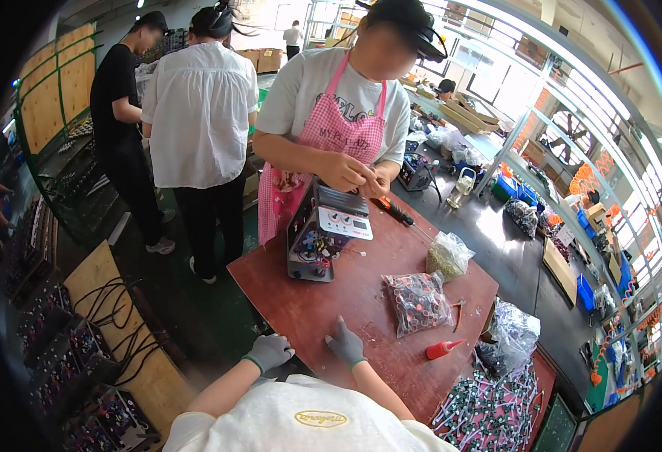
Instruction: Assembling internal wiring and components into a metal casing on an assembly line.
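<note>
My left hand (270,352), in a grey glove with a green cuff, is at the near edge of the red-brown table (293,305), its fingers curled and nothing visible in them. On the tabletop to its right rests my right hand (346,343), also gloved, with the thumb stretched out and nothing held. Beyond both hands stands an open metal machine box (312,245) with wiring inside and a white control panel (344,223) with knobs. A co-worker in a pink checked apron (342,120) leans over it, both hands (357,175) pinching something too small to make out.
Right of my hands lie a bag of red and black rings (419,303), a bag of small yellowish parts (448,256), a red squeeze bottle (445,349) and a screwdriver (397,212). Wired parts (489,407) pile up nearer. Machine units (90,343) stand left; two people stand behind.
</note>
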`<state>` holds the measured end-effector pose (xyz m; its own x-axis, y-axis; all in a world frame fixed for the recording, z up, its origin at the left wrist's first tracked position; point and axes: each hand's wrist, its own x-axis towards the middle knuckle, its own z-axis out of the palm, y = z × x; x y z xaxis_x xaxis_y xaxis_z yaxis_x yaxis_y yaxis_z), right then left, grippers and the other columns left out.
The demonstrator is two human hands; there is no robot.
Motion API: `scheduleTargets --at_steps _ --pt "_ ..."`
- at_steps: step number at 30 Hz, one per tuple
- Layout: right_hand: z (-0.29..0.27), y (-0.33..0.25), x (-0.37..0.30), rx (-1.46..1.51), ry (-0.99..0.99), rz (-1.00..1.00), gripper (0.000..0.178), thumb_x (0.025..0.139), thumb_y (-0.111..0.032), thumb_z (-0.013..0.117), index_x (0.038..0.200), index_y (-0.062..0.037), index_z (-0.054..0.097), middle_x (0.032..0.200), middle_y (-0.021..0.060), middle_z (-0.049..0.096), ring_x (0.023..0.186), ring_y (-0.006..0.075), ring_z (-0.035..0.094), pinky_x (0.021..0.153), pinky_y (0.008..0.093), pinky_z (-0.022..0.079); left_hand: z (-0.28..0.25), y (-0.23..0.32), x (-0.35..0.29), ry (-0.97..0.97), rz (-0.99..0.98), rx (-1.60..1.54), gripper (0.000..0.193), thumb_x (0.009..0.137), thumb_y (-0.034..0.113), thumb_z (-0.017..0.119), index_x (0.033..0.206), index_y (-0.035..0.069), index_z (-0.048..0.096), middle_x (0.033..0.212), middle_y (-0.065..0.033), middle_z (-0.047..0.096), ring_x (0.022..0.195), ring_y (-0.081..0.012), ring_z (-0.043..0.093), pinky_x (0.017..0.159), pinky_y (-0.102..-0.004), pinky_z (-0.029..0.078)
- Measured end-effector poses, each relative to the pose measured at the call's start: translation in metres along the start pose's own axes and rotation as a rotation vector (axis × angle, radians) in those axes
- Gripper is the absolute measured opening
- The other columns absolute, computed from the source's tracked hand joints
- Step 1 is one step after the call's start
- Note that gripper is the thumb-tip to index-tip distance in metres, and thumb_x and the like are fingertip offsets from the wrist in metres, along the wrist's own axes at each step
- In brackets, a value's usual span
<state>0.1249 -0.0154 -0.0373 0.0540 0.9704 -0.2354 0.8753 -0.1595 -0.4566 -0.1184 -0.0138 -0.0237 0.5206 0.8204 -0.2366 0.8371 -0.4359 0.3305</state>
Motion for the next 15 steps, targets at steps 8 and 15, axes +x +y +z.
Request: scheduleTargets --at_steps 8,15 --pt "0.009 0.012 0.009 0.006 0.009 -0.008 0.075 0.082 -0.043 0.061 0.143 -0.0112 0.030 0.098 0.0183 0.066 0.090 0.0371 0.064 0.078 0.0457 0.048 -0.002 0.005 0.003 -0.039 0.001 0.044 0.036 0.089 0.039 0.047 0.095 0.013 0.070 0.104 -0.0061 0.065 0.097 -0.0233 0.063 0.079 -0.0401 0.050" --pt "0.003 0.007 0.005 0.035 0.009 -0.042 0.073 0.082 -0.044 0.061 0.141 -0.0095 0.034 0.106 0.0196 0.064 0.095 0.0377 0.063 0.081 0.0447 0.048 -0.012 0.011 0.000 -0.077 -0.020 0.058 0.038 0.090 0.041 0.045 0.099 0.013 0.069 0.107 -0.0061 0.064 0.100 -0.0232 0.062 0.081 -0.0413 0.050"
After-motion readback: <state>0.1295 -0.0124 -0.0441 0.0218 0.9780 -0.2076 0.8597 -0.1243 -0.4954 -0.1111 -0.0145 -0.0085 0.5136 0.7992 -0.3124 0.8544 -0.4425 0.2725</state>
